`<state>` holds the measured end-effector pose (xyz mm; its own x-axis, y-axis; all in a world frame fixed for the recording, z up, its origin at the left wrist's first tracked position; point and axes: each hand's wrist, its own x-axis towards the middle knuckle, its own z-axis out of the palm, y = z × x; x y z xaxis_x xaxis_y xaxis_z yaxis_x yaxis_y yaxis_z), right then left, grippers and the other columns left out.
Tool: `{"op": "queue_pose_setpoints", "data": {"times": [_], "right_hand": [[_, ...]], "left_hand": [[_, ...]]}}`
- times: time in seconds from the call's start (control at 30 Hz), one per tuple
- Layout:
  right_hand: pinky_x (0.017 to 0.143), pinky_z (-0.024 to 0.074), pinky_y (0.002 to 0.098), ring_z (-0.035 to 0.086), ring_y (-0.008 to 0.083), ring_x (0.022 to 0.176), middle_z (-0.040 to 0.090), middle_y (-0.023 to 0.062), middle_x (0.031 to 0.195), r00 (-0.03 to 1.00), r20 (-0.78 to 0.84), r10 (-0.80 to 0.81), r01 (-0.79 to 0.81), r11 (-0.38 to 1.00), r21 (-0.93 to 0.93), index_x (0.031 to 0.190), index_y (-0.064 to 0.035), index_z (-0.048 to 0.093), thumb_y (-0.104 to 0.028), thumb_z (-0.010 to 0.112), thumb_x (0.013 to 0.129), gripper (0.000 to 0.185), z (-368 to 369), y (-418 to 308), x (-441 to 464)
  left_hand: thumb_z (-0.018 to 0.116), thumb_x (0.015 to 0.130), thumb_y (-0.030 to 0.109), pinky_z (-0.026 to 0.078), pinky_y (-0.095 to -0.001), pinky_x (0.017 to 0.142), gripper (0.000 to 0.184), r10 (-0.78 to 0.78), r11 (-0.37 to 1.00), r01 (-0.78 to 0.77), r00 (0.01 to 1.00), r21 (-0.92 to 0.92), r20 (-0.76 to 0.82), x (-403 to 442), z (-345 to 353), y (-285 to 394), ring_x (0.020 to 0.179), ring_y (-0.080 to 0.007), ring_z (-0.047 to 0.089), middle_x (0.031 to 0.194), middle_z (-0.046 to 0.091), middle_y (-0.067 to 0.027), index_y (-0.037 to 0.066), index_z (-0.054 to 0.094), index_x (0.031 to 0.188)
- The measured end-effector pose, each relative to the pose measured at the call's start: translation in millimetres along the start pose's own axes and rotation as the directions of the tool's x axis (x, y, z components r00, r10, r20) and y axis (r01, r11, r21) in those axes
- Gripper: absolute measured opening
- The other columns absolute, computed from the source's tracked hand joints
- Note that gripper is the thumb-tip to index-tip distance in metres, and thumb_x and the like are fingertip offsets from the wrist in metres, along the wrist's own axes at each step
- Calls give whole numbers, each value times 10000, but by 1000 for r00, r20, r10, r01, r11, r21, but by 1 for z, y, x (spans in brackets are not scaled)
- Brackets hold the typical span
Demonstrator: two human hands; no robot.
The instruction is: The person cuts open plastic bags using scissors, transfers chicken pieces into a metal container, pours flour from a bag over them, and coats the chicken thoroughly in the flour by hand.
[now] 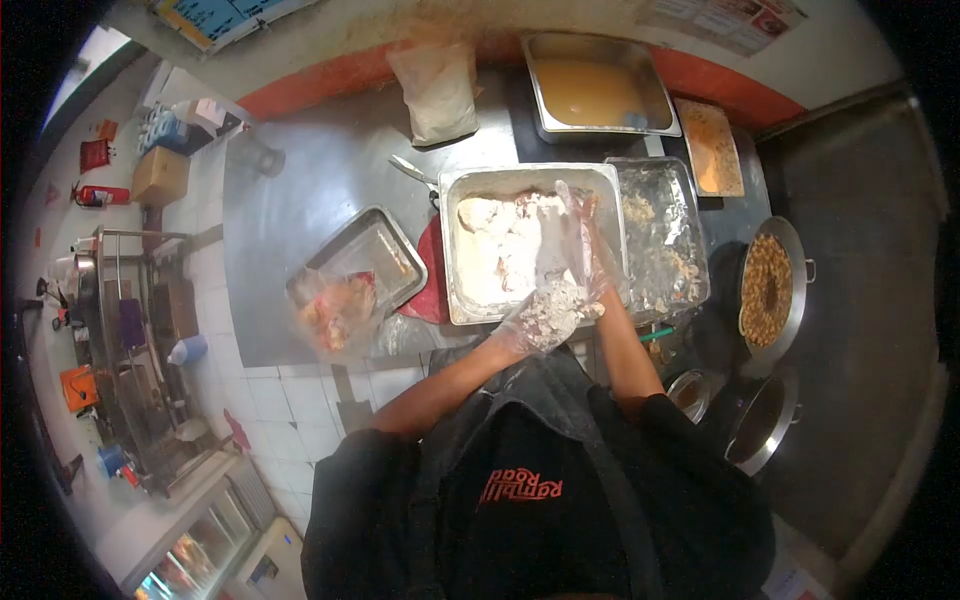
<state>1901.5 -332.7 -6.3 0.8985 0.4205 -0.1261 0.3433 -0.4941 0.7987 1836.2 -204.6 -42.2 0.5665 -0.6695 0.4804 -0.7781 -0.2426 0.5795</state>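
Note:
My left hand (535,322), in a clear plastic glove, is at the near right edge of a deep metal pan (452,290). Lumpy white flour covers its fingers; I cannot tell whether it holds a piece or is only coated. Over the pan's right side, my right hand (585,240) wears a loose clear glove, its fingers stretched out away from me. White flour (475,265) fills the pan, with several coated pieces (490,215) that look like chicken at its far side. Right beside it, a clear tray (685,215) carries floury crumbs.
Left of the pan lie a shallow metal tray (375,235), a plastic bag of raw-looking pieces (335,310), a red cloth (430,275) and scissors (412,172). Behind stand a flour bag (437,95) and a pan of yellowish liquid (590,95). Woks (795,290) stand to the right.

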Motion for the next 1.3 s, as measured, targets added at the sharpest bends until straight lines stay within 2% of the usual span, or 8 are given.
{"op": "queue_pose_setpoints", "data": {"times": [0.17, 0.3, 0.33, 0.37, 0.77, 0.9, 1.0, 1.3], "right_hand": [[978, 391, 416, 524, 394, 1132, 558, 238, 1217, 892, 410, 194, -371, -205, 905, 1286, 43, 472, -592, 370, 896, 753, 122, -26, 41], [1033, 339, 396, 439, 409, 1223, 474, 275, 1295, 799, 600, 40, -600, -13, 800, 1295, 35, 462, -614, 403, 876, 774, 77, 23, 55], [1041, 329, 400, 427, 410, 1234, 461, 292, 1297, 794, 607, -39, -607, 12, 794, 1286, 66, 453, -664, 376, 856, 850, 88, 13, 59], [1048, 320, 404, 415, 412, 1245, 448, 309, 1299, 781, 613, -121, -613, 42, 789, 1278, 97, 443, -714, 350, 836, 928, 97, 4, 62], [1060, 299, 414, 404, 351, 1271, 458, 243, 1331, 818, 468, -335, -535, -144, 832, 1309, -43, 486, -761, 314, 816, 888, 138, -23, 79], [1063, 297, 414, 382, 304, 1299, 489, 207, 1320, 869, 355, -346, -495, -570, 656, 1310, -74, 499, -779, 352, 792, 887, 140, -29, 72], [1121, 170, 517, 279, 412, 1334, 322, 192, 1446, 813, 327, -482, -476, -225, 850, 1385, -107, 398, -873, 324, 695, 1033, 104, 21, 67], [1132, -16, 528, 21, 362, 1408, 94, 215, 1511, 852, 164, -496, 121, 494, 861, 1450, -34, 181, -636, 195, 907, 811, 50, -18, -31]], "left_hand": [[507, 886, 337, 476, -378, 856, 319, -494, 829, 559, 749, -22, 441, 29, -54, -46, 949, -294, 596, 1012, 646, -131, 77, 650, 1003], [406, 935, 383, 434, -426, 900, 384, -459, 886, 418, 856, -202, -239, -27, -27, -130, 958, -336, 589, 990, 640, -163, 91, 616, 1072], [397, 939, 362, 419, -437, 912, 370, -323, 905, 384, 900, 184, -293, -24, -26, -142, 985, -337, 577, 1021, 626, -176, 100, 598, 1104], [387, 944, 341, 404, -447, 924, 359, -179, 780, 315, 940, 541, -290, -21, -23, -152, 1012, -337, 565, 1051, 612, -190, 108, 581, 1136], [383, 924, 413, 238, -347, 1097, 547, -852, 427, 887, 331, 174, 405, 6, 13, -202, 1307, -233, 355, 1438, 370, -94, 146, 364, 1401], [433, 916, 406, 317, -356, 1041, 467, -500, 835, 466, 865, 293, 47, -69, 118, -275, 1199, -270, 461, 1268, 529, -126, 106, 493, 1268], [458, 913, 398, 364, -375, 1000, 443, -611, 652, 706, 705, -277, 359, -5, 32, -218, 1110, -323, 514, 1155, 585, -149, 77, 518, 1211], [381, 935, 354, 154, -607, 1056, 434, -434, 896, 383, 653, 224, 621, -55, 17, -77, 1248, -307, 415, 1322, 495, -86, 141, 483, 1299]]}}
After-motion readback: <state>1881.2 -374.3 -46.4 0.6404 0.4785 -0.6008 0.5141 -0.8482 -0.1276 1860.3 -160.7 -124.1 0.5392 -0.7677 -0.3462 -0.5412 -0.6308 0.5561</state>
